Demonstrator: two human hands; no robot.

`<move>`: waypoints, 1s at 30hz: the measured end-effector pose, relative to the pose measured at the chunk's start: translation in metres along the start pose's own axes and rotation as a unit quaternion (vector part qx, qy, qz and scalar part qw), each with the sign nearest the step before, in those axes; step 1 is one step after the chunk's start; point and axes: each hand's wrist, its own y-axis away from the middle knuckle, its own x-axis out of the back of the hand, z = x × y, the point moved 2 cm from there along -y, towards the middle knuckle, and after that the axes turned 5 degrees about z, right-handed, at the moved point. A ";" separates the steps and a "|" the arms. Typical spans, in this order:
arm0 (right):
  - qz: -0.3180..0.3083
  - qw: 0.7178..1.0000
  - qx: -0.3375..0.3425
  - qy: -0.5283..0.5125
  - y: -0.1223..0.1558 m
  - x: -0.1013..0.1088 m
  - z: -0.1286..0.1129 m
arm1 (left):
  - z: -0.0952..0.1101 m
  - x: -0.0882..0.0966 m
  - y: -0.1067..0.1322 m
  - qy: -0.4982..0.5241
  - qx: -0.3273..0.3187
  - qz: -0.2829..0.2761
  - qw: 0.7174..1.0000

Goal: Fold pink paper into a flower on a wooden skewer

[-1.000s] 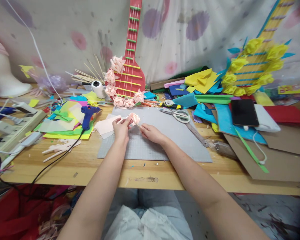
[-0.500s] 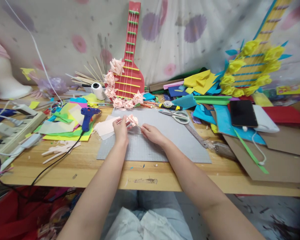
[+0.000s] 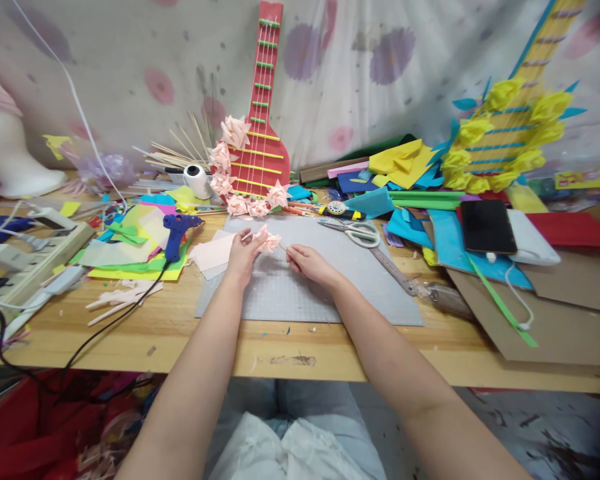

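Observation:
Over the grey cutting mat [image 3: 300,303], a pale pink paper flower [image 3: 269,241] is between my hands. The thumb and fingers of my left hand [image 3: 244,255] are closed on the flower's left side. My right hand [image 3: 307,261] pinches a thin wooden stick [image 3: 283,247], which points toward the flower; its far end is hidden among the petals. Pale pink paper sheets [image 3: 214,255] lie just left of my left hand. Behind my hands stands a red paper guitar [image 3: 265,150] with similar pink flowers around its lower edge.
To the left, a blue glue gun [image 3: 176,237] rests on coloured paper, its black cable trailing over the table. Scissors [image 3: 357,233] and a ruler [image 3: 393,270] lie on the mat's right side. Farther right are a black phone [image 3: 488,227], cardboard [image 3: 525,327] and a yellow paper guitar [image 3: 500,140].
My left hand has shifted slightly left and lower, its fingers now nearer the flower's side. The flower has turned, showing its petals from another side. My right hand has moved slightly right.

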 end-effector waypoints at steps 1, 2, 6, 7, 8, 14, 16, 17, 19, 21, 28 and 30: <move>-0.003 1.000 -0.002 -0.006 0.000 0.000 0.001 | 0.000 -0.001 0.001 0.016 0.017 -0.010 1.000; -0.005 1.000 -0.003 -0.011 0.000 0.000 0.001 | 0.000 -0.002 0.002 0.028 0.027 -0.016 0.999; -0.012 1.000 -0.013 -0.024 0.000 -0.001 0.002 | -0.002 -0.006 0.003 0.045 0.036 -0.015 0.998; -0.011 0.999 -0.016 -0.025 0.000 -0.001 0.002 | -0.003 -0.006 0.003 0.044 0.037 -0.017 0.998; -0.010 0.999 -0.018 -0.027 0.000 -0.001 0.002 | -0.003 -0.006 0.003 0.043 0.038 -0.020 0.998; -0.004 0.999 -0.019 -0.028 -0.001 -0.001 0.003 | -0.005 -0.005 0.003 0.039 0.028 -0.030 0.998; 0.005 1.000 -0.011 -0.019 -0.002 0.000 0.004 | -0.004 -0.004 0.002 0.039 0.019 -0.024 0.999; 0.014 1.000 -0.008 -0.013 -0.003 0.000 0.005 | -0.004 -0.003 0.002 0.038 0.015 -0.023 0.999; 0.032 0.999 -0.006 -0.008 -0.003 0.002 0.006 | -0.002 -0.003 0.002 0.038 0.011 -0.024 0.999; 0.041 0.999 -0.011 -0.017 -0.004 0.003 0.006 | 0.000 -0.003 0.003 0.042 0.011 -0.033 0.998; 0.057 0.997 -0.012 -0.040 -0.004 0.006 0.008 | 0.005 -0.002 0.003 0.054 -0.010 -0.075 0.996; 0.056 0.997 -0.009 -0.042 -0.005 0.006 0.008 | 0.005 -0.002 0.003 0.054 -0.019 -0.084 0.995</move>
